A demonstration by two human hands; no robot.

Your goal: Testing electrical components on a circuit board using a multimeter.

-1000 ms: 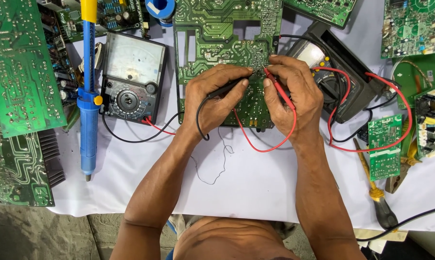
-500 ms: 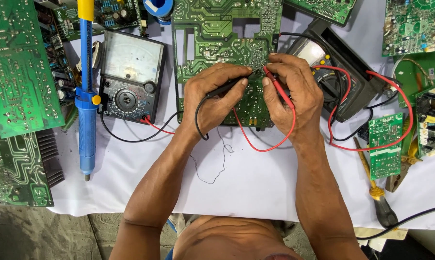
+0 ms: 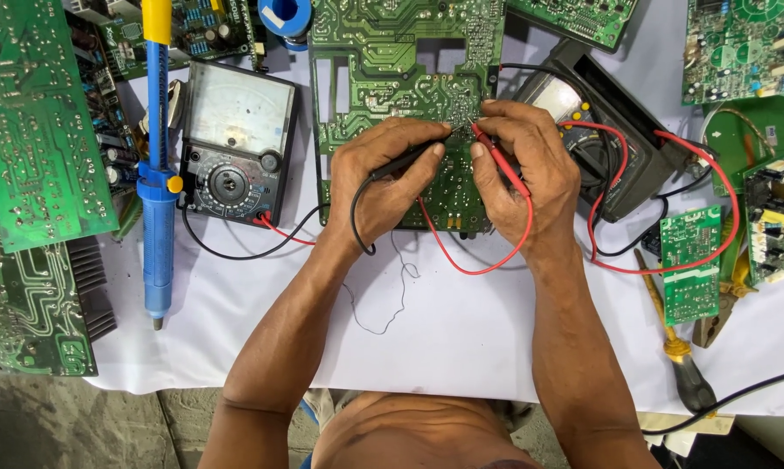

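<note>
While both hands [image 3: 392, 178] [image 3: 522, 165] grip probes, tips touch circuit board [image 3: 383, 52]

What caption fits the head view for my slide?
Left hand holds a black probe and right hand a red probe, tips on a green circuit board, meter alongside.

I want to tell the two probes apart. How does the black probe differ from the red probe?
The black probe lies in the left hand; the red probe lies in the right hand. The black one trails a black wire, the red one a red wire. Both tips meet the green circuit board close together.
</note>
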